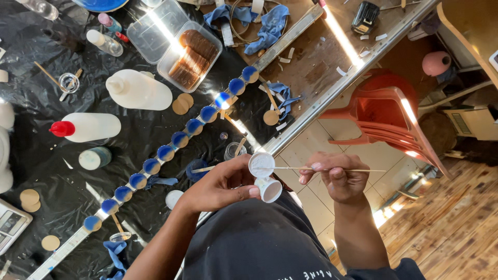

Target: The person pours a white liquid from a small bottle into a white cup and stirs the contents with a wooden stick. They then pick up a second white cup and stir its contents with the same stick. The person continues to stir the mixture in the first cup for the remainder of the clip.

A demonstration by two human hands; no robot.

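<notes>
A small white plastic cup (270, 189) and a round white lid (261, 164) sat together in the left hand (223, 185), fingers curled round them, held near the body, seemingly to keep them steady. The right hand (337, 179), just to the right, pinched a thin wooden stick (332, 169) whose tip lay across the lid. Farther left, on the black-covered desk (41, 155), ran a diagonal row of blue-topped wooden discs (180, 139), with white squeeze bottles (139, 89) beyond.
</notes>
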